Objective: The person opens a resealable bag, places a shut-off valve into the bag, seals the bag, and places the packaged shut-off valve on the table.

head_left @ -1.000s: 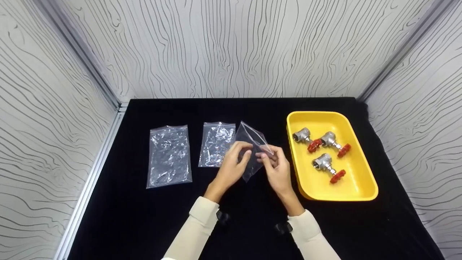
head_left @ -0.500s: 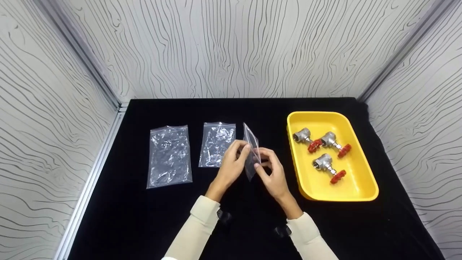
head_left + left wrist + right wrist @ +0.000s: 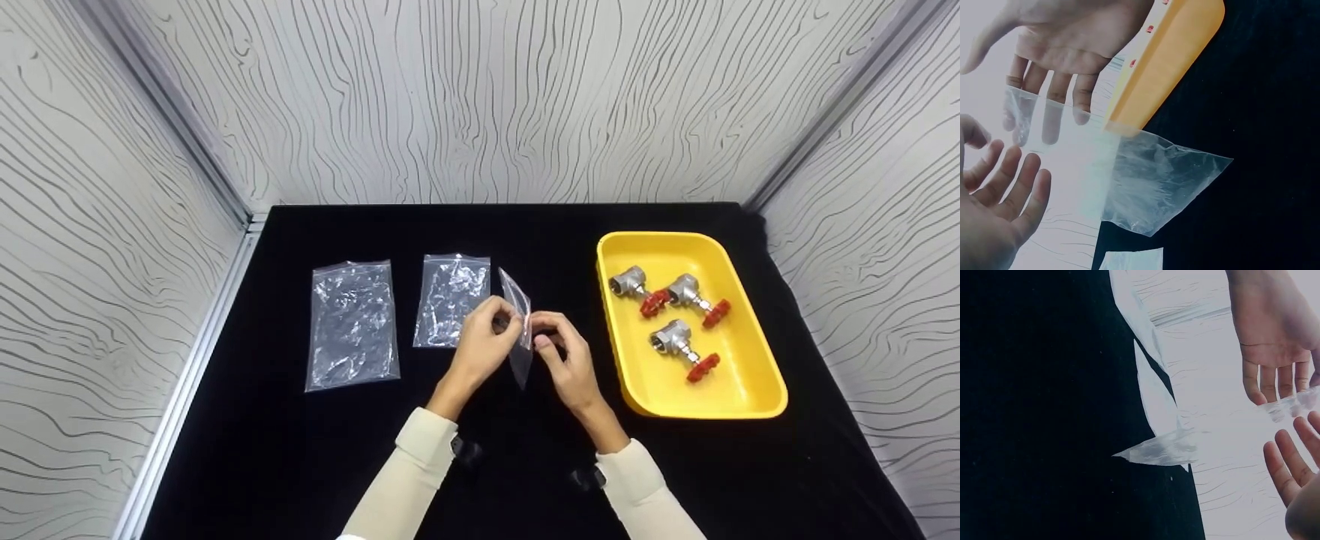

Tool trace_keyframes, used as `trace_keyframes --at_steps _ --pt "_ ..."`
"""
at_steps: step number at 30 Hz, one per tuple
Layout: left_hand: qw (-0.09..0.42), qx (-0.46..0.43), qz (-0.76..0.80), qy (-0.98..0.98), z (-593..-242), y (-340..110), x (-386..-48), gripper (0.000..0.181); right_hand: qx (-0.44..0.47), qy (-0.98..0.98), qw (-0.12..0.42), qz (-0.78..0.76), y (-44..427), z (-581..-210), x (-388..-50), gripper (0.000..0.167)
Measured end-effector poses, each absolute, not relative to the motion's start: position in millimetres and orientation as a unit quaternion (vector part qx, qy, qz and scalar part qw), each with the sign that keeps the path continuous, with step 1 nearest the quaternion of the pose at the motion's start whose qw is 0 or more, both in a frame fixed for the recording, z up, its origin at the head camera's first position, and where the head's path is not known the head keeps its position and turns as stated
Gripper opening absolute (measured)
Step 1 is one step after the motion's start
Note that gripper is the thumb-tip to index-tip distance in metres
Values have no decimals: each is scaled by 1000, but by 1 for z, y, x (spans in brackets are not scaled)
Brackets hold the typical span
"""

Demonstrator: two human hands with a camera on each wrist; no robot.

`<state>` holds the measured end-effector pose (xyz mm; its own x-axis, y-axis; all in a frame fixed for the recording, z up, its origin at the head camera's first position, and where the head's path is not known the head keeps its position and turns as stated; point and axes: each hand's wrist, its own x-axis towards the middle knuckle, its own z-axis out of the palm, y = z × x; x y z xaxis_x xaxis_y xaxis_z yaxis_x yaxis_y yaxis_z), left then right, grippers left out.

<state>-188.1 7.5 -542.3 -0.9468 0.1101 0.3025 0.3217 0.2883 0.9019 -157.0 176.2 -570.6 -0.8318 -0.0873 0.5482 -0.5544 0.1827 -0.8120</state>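
A clear zip-lock bag (image 3: 520, 360) hangs upright, nearly edge-on, between the two hands. My left hand (image 3: 484, 341) pinches its left side near the top between thumb and index finger. On the other side, my right hand (image 3: 571, 364) touches the bag with its fingertips, its thumb held apart from the fingers. In the left wrist view the fingers of the right hand (image 3: 1064, 84) show through the film of the bag (image 3: 1157, 180). The right wrist view shows the bag's pointed lower corner (image 3: 1157, 451) over the dark cloth.
Two more clear bags lie flat to the left, a larger bag (image 3: 352, 326) and a smaller bag (image 3: 450, 300). A yellow tray (image 3: 720, 397) at right holds three metal valves (image 3: 673, 337) with red handwheels. Black cloth covers the table; patterned walls (image 3: 450, 105) enclose it.
The bag has turned from facing the camera to nearly edge-on and shifted slightly down. My right thumb has come away from the bag. The valves and flat bags have not moved.
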Motion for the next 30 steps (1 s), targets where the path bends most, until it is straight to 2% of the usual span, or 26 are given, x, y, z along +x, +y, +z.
trace_keyframes --at_steps 10,18,26,30 --pt "114 -164 -563 -802 -536 7 -186 17 187 -749 163 614 176 -554 -159 19" --pt "143 -219 -503 -824 -532 8 -183 14 137 -756 158 621 171 -543 -162 8" --pt "108 -202 -500 -835 -535 7 -183 11 93 -770 121 620 173 -544 -166 11" --pt "80 -189 -531 -822 -536 5 -183 20 87 -786 124 600 175 -545 -166 10"
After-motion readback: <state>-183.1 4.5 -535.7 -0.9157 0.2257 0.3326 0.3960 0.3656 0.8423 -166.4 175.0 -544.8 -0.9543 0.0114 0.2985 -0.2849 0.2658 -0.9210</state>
